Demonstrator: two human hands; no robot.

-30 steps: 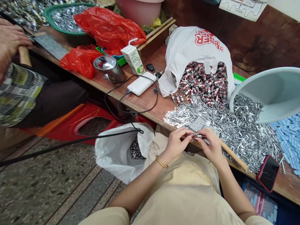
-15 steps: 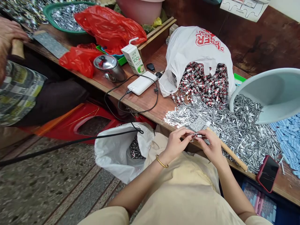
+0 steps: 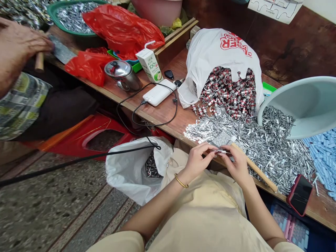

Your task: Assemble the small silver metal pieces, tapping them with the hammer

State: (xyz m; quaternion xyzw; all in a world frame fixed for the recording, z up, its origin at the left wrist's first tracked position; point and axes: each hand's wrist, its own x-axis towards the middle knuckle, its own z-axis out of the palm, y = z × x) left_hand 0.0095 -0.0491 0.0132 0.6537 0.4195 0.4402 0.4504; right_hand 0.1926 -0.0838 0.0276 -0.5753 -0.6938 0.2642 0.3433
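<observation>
My left hand (image 3: 198,159) and my right hand (image 3: 236,162) meet at the table's front edge, fingertips closed from both sides on a small silver metal fitting with a red band (image 3: 221,152). It looks like the red-banded hook anchors (image 3: 228,92) heaped in the white plastic bag. Fingers cover part of it. Just beyond my hands lies a flat metal plate (image 3: 221,138). A wooden handle (image 3: 259,172) of a tool runs out from beside my right hand along the edge. Loose metal strips and pins (image 3: 270,150) spread around them.
A grey-blue tub (image 3: 304,101) lies tipped at right, near blue plastic pieces (image 3: 324,157) and a phone (image 3: 300,194). Left along the table are a power bank (image 3: 159,92), drink carton (image 3: 149,66) and metal mug (image 3: 123,75). A co-worker's hand (image 3: 23,45) holds a wooden-handled tool. A lined bin (image 3: 126,171) stands below.
The co-worker's hand and the wooden-handled tool have moved to the right. My hands stay almost where they were, with the fitting turned slightly between the fingertips.
</observation>
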